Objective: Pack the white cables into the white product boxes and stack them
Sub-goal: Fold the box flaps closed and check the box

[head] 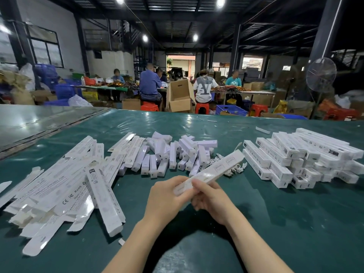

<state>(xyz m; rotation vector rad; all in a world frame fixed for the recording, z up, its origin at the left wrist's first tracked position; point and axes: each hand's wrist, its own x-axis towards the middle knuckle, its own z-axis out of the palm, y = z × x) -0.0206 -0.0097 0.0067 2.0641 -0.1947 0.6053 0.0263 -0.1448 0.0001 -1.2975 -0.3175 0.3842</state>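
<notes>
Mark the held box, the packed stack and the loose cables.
held box (214,171): head view, middle of its long face.
packed stack (323,141): head view, top box.
loose cables (237,169): head view, coiled bundle.

The box (216,169) was blurred, its near end covered by the fingers of the left hand (167,199) and right hand (212,200), its contents unseen. It hid most of the cables (237,168). The stacked boxes (307,154) ran past the right edge.

A packing workshop in a warehouse hall: dark steel roof beams (177,14) with round lamps (220,1), people (150,83) on red stools (149,106) at long tables (256,92), open cartons (180,95), blue crates (231,110), a standing fan (321,74), and a green bench (197,123) heaped with white boxes (299,154).
</notes>
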